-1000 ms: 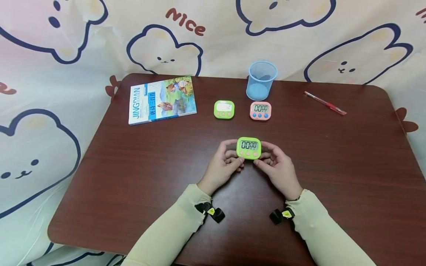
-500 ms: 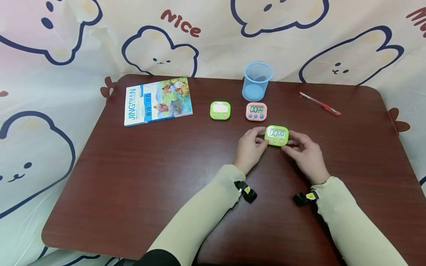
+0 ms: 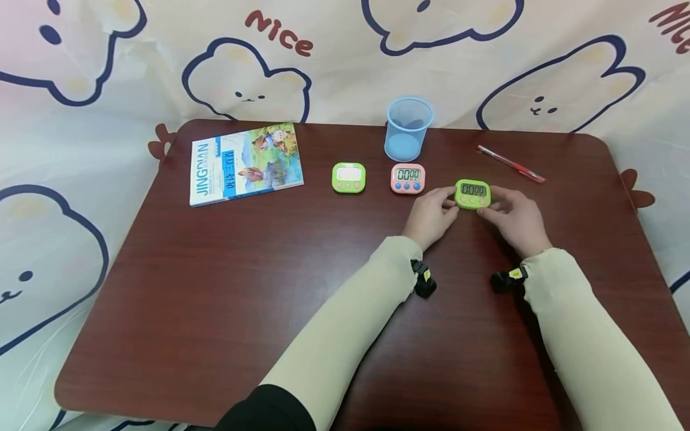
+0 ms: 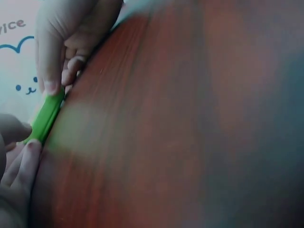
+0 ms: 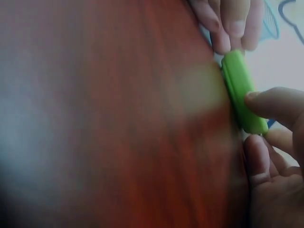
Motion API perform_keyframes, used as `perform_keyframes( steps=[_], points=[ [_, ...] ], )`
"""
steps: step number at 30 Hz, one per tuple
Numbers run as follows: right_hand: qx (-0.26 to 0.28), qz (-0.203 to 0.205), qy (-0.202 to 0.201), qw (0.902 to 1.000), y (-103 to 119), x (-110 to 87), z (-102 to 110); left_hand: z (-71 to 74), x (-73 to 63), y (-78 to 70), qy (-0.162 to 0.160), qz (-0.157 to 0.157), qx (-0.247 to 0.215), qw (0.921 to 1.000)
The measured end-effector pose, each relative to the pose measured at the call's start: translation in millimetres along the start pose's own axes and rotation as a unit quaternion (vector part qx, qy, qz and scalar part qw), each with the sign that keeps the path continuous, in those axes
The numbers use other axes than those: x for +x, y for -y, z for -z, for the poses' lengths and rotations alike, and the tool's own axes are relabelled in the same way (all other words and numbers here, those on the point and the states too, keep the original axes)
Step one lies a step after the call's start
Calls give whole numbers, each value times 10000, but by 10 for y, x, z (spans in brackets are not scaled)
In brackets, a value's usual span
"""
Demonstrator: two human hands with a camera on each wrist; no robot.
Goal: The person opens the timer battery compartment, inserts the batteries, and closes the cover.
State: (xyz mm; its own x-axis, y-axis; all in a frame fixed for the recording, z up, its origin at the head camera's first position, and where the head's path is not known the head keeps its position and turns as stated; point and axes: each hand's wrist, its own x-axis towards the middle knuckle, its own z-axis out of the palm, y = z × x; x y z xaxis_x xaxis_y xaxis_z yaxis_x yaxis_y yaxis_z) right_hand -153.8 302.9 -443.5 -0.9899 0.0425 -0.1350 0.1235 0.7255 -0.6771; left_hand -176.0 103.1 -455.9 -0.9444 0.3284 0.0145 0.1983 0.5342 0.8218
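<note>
A green digital timer (image 3: 473, 194) with a grey screen and pale buttons is right of the pink timer (image 3: 408, 179), close over the brown table (image 3: 280, 287). My left hand (image 3: 431, 216) holds its left edge with the fingertips. At the opposite edge, my right hand (image 3: 516, 220) pinches it between thumb and fingers. The left wrist view shows the green timer (image 4: 46, 116) edge-on between both hands. In the right wrist view, right-hand fingers press the near end of the timer (image 5: 242, 92), and left fingertips meet its far end.
A second green timer (image 3: 348, 178) stands left of the pink one. Behind them is a blue mesh cup (image 3: 406, 134). A book (image 3: 248, 164) lies at the back left, and a red pen (image 3: 511, 164) at the back right. A cartoon-printed cloth (image 3: 345, 78) hangs behind the table.
Both hands have carried the green timer rightward and away from the body, from in front of the pink timer to its right side. The head view has shifted slightly.
</note>
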Motion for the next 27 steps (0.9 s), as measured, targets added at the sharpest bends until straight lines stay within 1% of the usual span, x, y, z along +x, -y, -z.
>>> perform_keyframes(
  steps=[2, 5, 8, 12, 19, 25, 27],
  points=[
    [22, -64, 25, 10000, -15, 56, 15, 17, 54, 10, 202, 5, -52, 9998],
    [67, -139, 57, 9999, -25, 119, 24, 45, 115, 27, 461, 32, -7, 9989],
    [90, -177, 60, 9998, -26, 158, 24, 65, 154, 40, 622, 45, 8, 9981],
    [147, -219, -9, 9997, -8, 176, 19, 80, 177, 42, 653, 68, -57, 9978],
    [425, -375, -63, 9984, 27, 150, -4, 96, 139, 48, 619, 153, -475, 9968],
    [457, -415, -70, 9981, 31, 177, -17, 100, 149, 60, 638, 175, -482, 9966],
    [480, -444, -131, 9978, 36, 175, -14, 98, 146, 55, 670, 173, -521, 9962]
  ],
)
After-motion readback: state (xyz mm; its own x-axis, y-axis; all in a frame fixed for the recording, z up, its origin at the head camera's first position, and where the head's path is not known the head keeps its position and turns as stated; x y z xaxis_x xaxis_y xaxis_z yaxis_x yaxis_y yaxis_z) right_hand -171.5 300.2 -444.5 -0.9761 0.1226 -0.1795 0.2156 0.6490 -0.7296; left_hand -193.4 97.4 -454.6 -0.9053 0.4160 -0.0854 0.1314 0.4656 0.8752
